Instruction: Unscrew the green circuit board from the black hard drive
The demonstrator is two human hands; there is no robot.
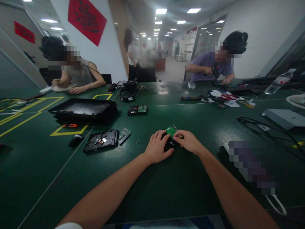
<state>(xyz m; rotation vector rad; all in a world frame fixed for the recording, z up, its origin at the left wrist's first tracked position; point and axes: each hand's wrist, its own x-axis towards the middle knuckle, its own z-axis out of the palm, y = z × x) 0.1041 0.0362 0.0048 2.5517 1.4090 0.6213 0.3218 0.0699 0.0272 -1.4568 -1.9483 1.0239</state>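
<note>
A black hard drive with a green circuit board (170, 131) lies on the dark green table (152, 178) in front of me. My left hand (157, 148) rests on the drive's left side, fingers curled over it. My right hand (188, 141) pinches a thin screwdriver (176, 129) whose tip points at the green board. A few tiny screws (138, 142) lie just left of my left hand.
An opened drive (101, 140) and a loose board (124, 135) lie to the left, beside a black tray (83, 109) and a mouse (75, 140). Another drive (137, 110) sits farther back. Cables (262, 125) run at right. Two people work across the table.
</note>
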